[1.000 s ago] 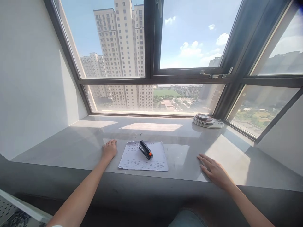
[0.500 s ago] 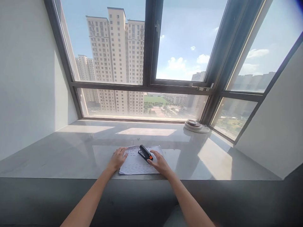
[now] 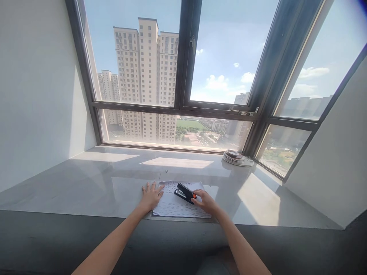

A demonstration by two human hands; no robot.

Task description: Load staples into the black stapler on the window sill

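Observation:
A black stapler [image 3: 183, 191] with an orange part at its rear end lies slanted over a sheaf of written paper [image 3: 177, 209] on the windowsill. My right hand [image 3: 205, 201] has its thumb and fingers closed around that rear end. The stapler's front end points up and left, with a gap between its arm and base. At the paper's left edge, my left hand [image 3: 151, 198] rests with fingers spread, partly on the sill and touching the sheet.
Two tiny light-coloured bits [image 3: 166, 171] lie on the sill [image 3: 94, 187] beyond the paper. A stack of round plates or mats [image 3: 237, 158] sits at the back right by the window frame [image 3: 172, 110]. White walls [image 3: 37, 95] border both sides.
My right hand has closed on the stapler's rear end, and the stapler has turned slightly flatter across the page. My left fingers have spread wider. The whole view has shifted a little.

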